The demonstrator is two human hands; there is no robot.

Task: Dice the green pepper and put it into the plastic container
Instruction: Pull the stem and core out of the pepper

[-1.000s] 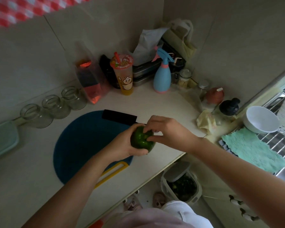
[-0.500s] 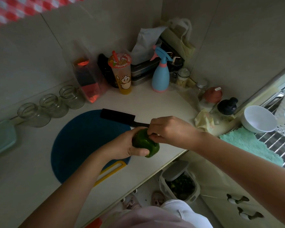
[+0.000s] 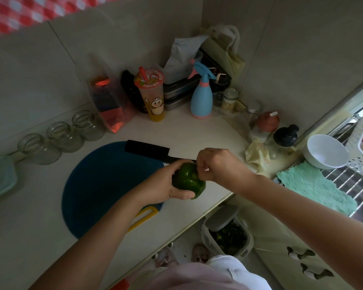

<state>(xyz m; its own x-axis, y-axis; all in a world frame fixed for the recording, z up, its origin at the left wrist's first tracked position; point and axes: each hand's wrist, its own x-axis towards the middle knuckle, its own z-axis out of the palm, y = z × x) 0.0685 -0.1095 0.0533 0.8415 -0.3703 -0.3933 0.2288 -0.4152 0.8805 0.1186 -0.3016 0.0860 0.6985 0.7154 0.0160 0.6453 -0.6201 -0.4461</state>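
This is a small home kitchen: a pale countertop (image 3: 187,130) runs into a tiled corner and carries a round blue cutting board (image 3: 105,185) at nine o'clock from centre, with a black knife (image 3: 147,148) on the board's one o'clock edge. Empty glass jars (image 3: 65,136) line the wall at ten o'clock, and a blue spray bottle (image 3: 201,99) stands at twelve. At three o'clock a white bowl (image 3: 325,151) and a green cloth (image 3: 314,187) sit on a wire draining rack (image 3: 344,181), and a bin (image 3: 226,231) of green scraps stands on the floor at five.
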